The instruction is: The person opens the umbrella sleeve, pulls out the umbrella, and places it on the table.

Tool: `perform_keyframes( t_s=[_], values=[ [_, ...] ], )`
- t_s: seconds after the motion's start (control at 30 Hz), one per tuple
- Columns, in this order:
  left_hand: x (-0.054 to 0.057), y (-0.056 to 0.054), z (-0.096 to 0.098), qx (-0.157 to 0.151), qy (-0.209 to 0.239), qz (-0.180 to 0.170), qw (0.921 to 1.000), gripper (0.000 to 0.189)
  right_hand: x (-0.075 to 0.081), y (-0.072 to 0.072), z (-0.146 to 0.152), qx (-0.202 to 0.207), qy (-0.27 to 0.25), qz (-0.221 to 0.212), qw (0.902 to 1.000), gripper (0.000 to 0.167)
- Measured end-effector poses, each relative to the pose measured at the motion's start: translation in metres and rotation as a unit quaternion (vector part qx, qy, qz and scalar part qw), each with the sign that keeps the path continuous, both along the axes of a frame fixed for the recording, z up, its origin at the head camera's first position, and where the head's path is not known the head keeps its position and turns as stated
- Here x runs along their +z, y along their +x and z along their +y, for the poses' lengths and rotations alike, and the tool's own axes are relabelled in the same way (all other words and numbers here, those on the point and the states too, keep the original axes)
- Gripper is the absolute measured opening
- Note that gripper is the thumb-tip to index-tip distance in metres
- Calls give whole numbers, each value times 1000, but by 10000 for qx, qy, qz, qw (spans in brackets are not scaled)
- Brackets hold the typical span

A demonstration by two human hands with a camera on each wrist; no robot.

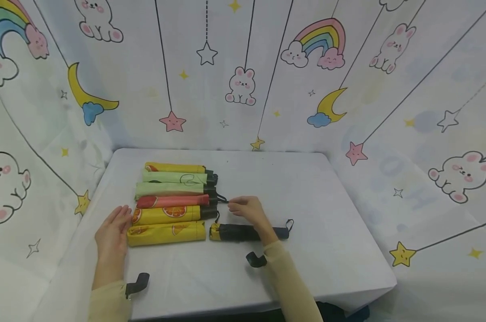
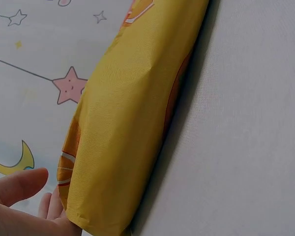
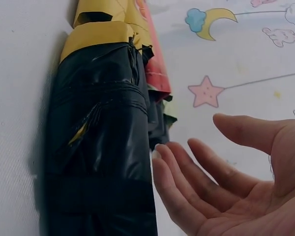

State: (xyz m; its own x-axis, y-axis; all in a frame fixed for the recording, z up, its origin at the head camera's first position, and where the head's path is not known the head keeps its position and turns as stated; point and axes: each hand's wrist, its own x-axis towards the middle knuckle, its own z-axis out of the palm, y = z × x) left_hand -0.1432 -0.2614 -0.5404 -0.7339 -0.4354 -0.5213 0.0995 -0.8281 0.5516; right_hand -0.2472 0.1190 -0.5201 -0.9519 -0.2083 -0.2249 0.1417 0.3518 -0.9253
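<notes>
Several folded umbrellas lie side by side in a row: a front yellow umbrella [image 1: 166, 235] with orange slices, another yellow umbrella [image 1: 156, 216], a red umbrella [image 1: 186, 201], two light green ones and a back yellow umbrella [image 1: 174, 168]. My left hand [image 1: 113, 235] rests along the row's left ends, fingers straight. In the left wrist view its fingers are at the end of the front yellow umbrella [image 2: 118, 123]. My right hand [image 1: 248, 212], thumb apart from loosely bent fingers, is beside the dark handle ends and a strap loop [image 1: 222, 197]. Below its wrist lies a black umbrella [image 1: 236, 232] with a yellow end.
The umbrellas lie on a white-covered table [image 1: 319, 264]. A white cloth [image 1: 210, 89] printed with rabbits, stars and rainbows stands behind and at both sides. A black wrist mount [image 1: 138, 284] sticks out at the left sleeve, another black mount [image 1: 256, 259] at the right.
</notes>
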Motion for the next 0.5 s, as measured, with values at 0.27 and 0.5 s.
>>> perform_keyframes(
  t_s=[0.27,0.5],
  values=[
    [-3,-2,2,-152,-328,-174,9992,75,-2,-2,-14,73,230,-115,9996,30],
    [-6,-4,3,-158,-439,-385,9982,76,-9,-1,-27,192,262,-153,9994,33]
  ],
)
